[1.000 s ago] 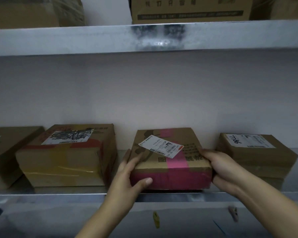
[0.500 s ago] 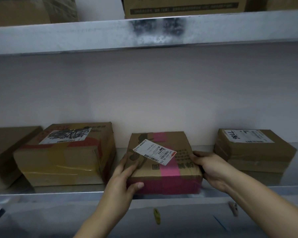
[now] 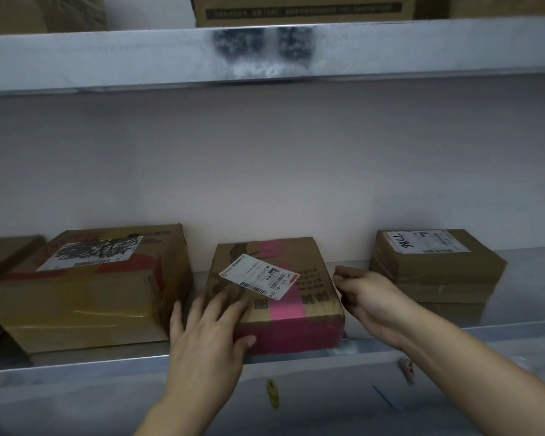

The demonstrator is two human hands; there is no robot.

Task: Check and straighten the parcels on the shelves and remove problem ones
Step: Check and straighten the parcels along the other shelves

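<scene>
A brown cardboard parcel with a pink tape band and a crooked white label (image 3: 277, 294) sits in the middle of the grey metal shelf (image 3: 76, 363), its front face at the lip and its length running back toward the wall. It lies straight ahead, between my hands. My left hand (image 3: 208, 325) is on it, fingers spread flat over the near left corner and thumb on the pink front. My right hand (image 3: 368, 297) is just beside the right side, loosely curled and holding nothing; I cannot tell whether it touches. A larger brown box with a scribbled-over label (image 3: 92, 287) stands to the left, and a stacked brown parcel with a handwritten label (image 3: 434, 272) to the right.
</scene>
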